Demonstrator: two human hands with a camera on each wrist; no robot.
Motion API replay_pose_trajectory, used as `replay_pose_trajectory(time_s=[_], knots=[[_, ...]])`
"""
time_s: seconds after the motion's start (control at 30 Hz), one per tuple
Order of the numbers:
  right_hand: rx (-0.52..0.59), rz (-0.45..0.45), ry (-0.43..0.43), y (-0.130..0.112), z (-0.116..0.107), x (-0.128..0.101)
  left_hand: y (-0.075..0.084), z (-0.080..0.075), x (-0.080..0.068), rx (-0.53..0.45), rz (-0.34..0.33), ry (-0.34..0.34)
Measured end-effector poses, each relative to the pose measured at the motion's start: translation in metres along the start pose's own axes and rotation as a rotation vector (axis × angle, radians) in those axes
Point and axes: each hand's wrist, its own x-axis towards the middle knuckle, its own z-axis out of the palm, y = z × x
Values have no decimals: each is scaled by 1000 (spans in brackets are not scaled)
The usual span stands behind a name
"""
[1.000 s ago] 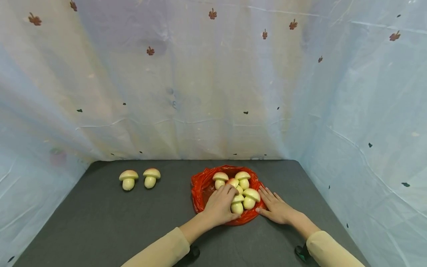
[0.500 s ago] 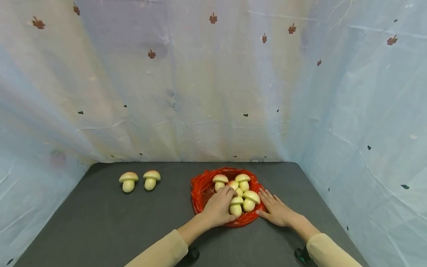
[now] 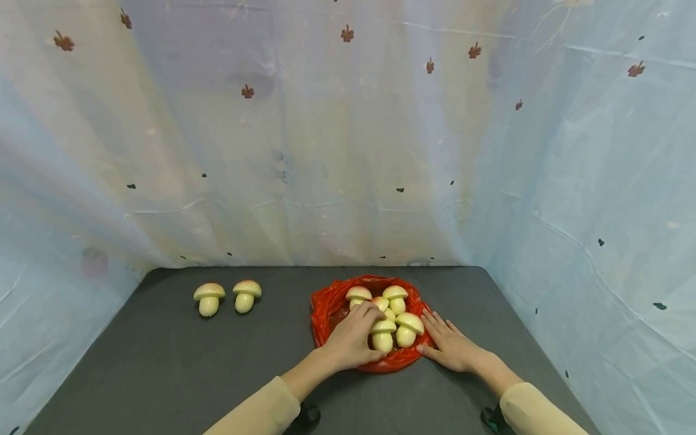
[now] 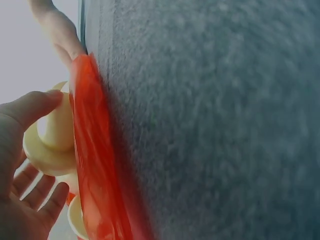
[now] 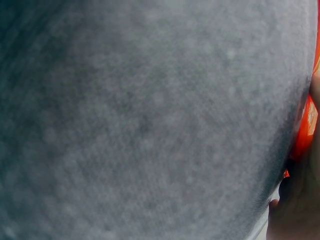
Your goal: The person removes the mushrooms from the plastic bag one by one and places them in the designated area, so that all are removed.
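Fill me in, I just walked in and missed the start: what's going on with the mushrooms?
A person's left hand grips a pale yellow toy mushroom in a crumpled red plastic bag on the dark grey table. The right hand lies flat on the table against the bag's right edge. Four more toy mushrooms sit in the bag, and two others stand apart on the table to the left.

Bag (image 3: pixel 326 311): glossy red plastic film. Mushrooms (image 3: pixel 383 333): smooth matt plastic. Worktop (image 3: pixel 163 362): dark grainy matt. Backdrop (image 3: pixel 326 151): thin wrinkled cloth.
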Motion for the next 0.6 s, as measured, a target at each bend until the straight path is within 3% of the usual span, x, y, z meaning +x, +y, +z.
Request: replay_pose_trajectory(time_s=[0.3,0.6], knots=[[-15,27,-21,-4,-3,-1,-11,-15,-6,-98,82,45],[-29,15,0,4,3,1,-22,-33,-14,-121,117,104]])
